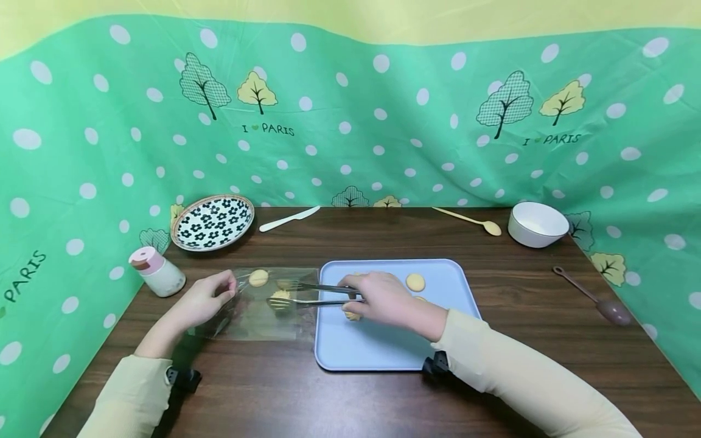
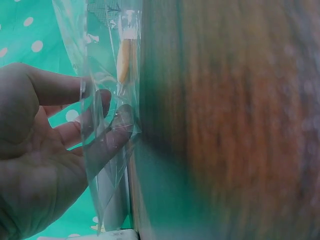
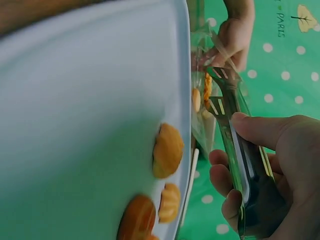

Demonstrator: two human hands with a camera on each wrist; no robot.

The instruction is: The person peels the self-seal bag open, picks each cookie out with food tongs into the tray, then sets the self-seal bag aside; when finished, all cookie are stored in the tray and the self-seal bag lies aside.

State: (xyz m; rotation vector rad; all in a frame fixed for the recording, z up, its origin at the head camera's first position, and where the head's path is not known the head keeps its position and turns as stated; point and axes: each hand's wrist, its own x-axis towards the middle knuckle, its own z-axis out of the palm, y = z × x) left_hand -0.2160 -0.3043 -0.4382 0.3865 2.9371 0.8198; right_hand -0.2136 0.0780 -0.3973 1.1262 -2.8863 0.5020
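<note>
A clear plastic bag [image 1: 246, 322] lies on the table, its left edge held by my left hand [image 1: 205, 298]. In the left wrist view the fingers show through the film [image 2: 92, 165]. My right hand [image 1: 378, 298] grips metal tongs [image 3: 235, 130], which reach left from over the blue tray [image 1: 383, 350]. Their slotted tips are at a ridged cookie [image 1: 280, 296] within the bag; whether they pinch it I cannot tell. A round cookie [image 1: 258, 278] also sits in the bag. More cookies lie on the tray, among them a round one [image 1: 415, 281] and a shell-shaped one [image 3: 168, 151].
A flower-patterned plate [image 1: 213, 223] and a pink-lidded jar [image 1: 157, 272] stand at the left. Along the back lie a white knife [image 1: 289, 219] and a pale spoon [image 1: 490, 227]. A white bowl [image 1: 538, 225] and a brown spoon [image 1: 612, 310] are at the right.
</note>
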